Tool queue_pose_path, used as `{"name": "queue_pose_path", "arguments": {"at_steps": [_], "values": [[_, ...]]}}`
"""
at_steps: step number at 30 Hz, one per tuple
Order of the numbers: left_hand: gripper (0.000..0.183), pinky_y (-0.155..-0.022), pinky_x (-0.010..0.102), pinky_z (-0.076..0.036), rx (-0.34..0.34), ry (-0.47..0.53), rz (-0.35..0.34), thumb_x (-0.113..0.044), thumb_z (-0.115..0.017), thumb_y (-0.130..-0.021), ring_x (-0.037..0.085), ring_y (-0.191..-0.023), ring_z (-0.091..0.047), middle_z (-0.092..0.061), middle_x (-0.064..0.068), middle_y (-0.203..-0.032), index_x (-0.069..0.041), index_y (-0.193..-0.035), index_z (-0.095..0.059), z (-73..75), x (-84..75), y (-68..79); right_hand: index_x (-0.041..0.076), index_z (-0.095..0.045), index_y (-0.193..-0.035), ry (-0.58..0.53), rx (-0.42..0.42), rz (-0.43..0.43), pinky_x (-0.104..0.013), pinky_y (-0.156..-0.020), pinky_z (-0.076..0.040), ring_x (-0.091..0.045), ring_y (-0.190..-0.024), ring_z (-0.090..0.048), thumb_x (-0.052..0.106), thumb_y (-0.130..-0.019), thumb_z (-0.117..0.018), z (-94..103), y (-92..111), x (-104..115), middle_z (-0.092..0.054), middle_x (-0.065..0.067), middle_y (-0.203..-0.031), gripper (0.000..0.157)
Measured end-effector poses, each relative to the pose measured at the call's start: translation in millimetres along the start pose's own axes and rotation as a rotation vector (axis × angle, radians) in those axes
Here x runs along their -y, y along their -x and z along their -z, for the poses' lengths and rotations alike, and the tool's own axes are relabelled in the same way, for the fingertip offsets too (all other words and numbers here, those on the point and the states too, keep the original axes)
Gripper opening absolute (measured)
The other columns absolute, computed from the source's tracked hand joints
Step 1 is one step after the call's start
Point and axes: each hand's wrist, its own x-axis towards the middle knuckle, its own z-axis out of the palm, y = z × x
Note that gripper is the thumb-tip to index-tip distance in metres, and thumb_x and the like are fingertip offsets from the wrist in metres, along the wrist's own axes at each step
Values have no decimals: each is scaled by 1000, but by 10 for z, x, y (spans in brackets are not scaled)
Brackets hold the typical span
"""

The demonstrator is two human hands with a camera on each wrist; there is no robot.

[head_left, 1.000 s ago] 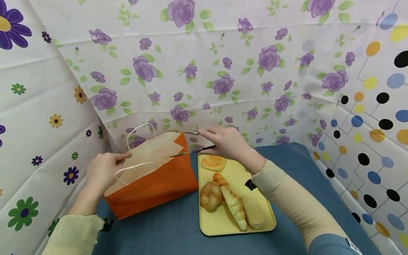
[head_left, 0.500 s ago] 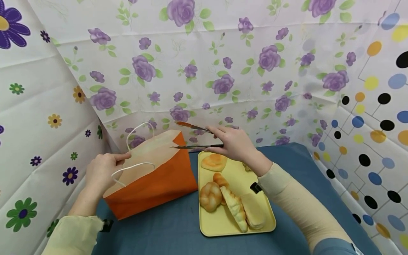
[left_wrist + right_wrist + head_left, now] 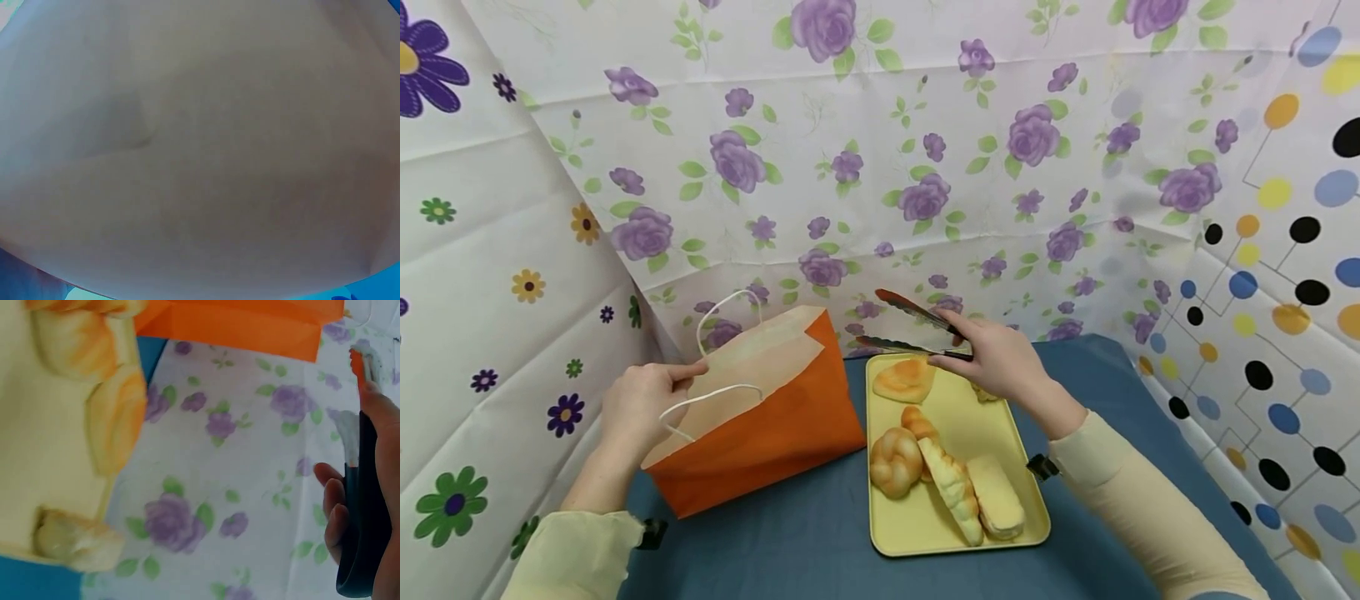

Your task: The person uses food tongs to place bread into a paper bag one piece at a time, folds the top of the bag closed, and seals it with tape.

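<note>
My left hand (image 3: 643,404) pinches the left rim of an orange paper bag (image 3: 775,450), which stands with its mouth spread and two white cord handles up. A pair of tongs (image 3: 910,345) with black handles is in my right hand (image 3: 1003,362), over the far end of a yellow tray (image 3: 958,417). Their metal arms are spread, with nothing between them. In the right wrist view, fingers and thumb wrap the tongs' handle (image 3: 369,506). On the tray lie a knotted roll (image 3: 896,462), a long ridged roll (image 3: 955,492), a pale oblong bun (image 3: 997,498) and a flat golden bread (image 3: 904,381).
A smaller roll (image 3: 917,422) lies partly under the long one. Another piece of bread (image 3: 75,540) sits at the tray's far corner. The blue tablecloth (image 3: 805,533) meets a flowered curtain (image 3: 880,167) behind. Plain pale material (image 3: 200,150) fills most of the left wrist view.
My right hand has drawn the tongs out of the bag's mouth and rightward to above the tray's far end. The left hand stays at the bag's rim.
</note>
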Motion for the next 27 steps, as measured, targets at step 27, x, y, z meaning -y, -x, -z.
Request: {"name": "queue_pose_path", "arguments": {"at_steps": [27], "values": [[34,-43,31,-30,-24,28,-39,-5,-64,-98,22,-46,-37,-49,-2,-51,-6,-129,-78,1,-10,23,8,-63,-149,-76,448,-352,-34,-51,-35,-12,-56,-47,72,-95,-64,175,1267,-542,-59,3,-75,84]]}}
